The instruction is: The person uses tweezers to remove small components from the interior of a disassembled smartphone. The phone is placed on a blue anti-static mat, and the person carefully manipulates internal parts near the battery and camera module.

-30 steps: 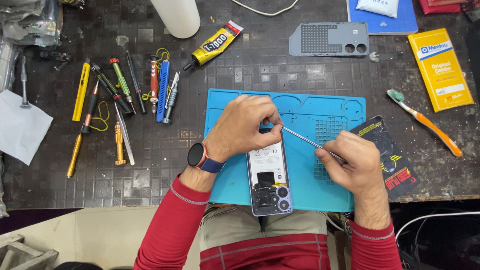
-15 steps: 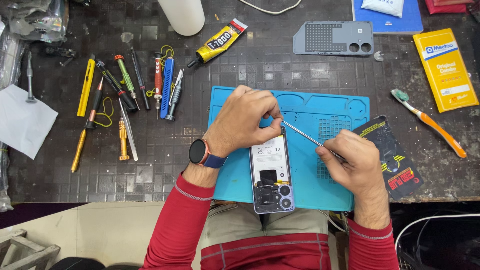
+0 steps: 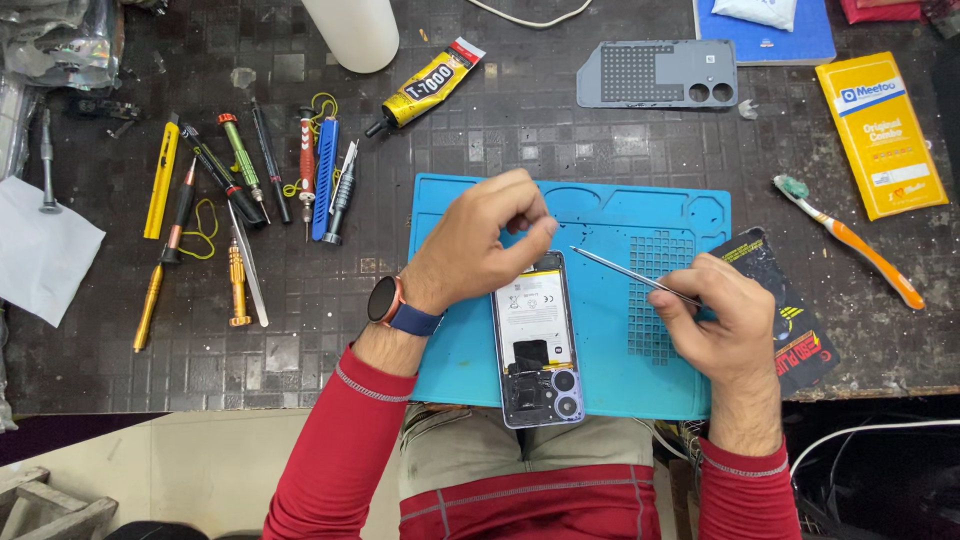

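Note:
An opened phone [image 3: 538,340] lies back side up on a blue work mat [image 3: 600,215], its battery and camera lenses exposed. My left hand [image 3: 480,245] rests over the phone's top end, fingers pinched together just above it; whether they hold a small part I cannot tell. My right hand [image 3: 722,320] holds thin metal tweezers [image 3: 625,272], their tip pointing left and hanging apart from the phone's upper right corner. A watch sits on my left wrist.
A row of screwdrivers and pry tools [image 3: 240,190] lies left of the mat. A glue tube [image 3: 425,88], a white cylinder [image 3: 352,30], a grey phone back cover [image 3: 658,74], a yellow packet [image 3: 880,135], a toothbrush [image 3: 850,240] and a black packet [image 3: 790,320] surround it. White paper [image 3: 40,250] lies far left.
The tweezers' tip has drawn back to the right, away from my left fingers and the phone's top edge. My left fingers have curled tighter above the phone.

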